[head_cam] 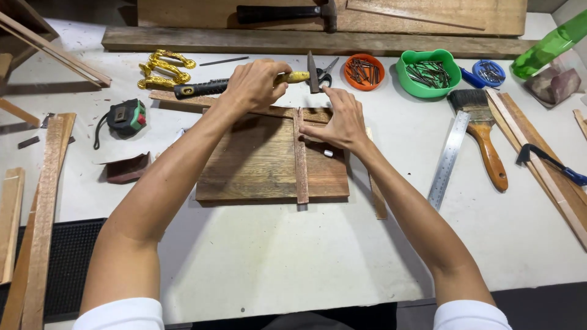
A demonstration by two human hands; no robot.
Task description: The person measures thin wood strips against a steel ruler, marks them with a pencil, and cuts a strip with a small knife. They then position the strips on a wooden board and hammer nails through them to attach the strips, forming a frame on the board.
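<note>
Small hammer [269, 81] with yellow-and-black handle and dark steel head, lying left-right above the wooden board [257, 162], head rightward, left hand [254, 85] clenched round handle, right hand [339, 121] spread flat, pressing thin wooden strip [300, 165]

On the pale counter [293, 256], a green tape measure [126, 117] and gold handles [164, 68] lie left of the fingers, while orange [364, 71] and green [428, 73] bowls of nails, a paintbrush [483, 131] and a steel ruler [448, 160] lie to their right.
</note>
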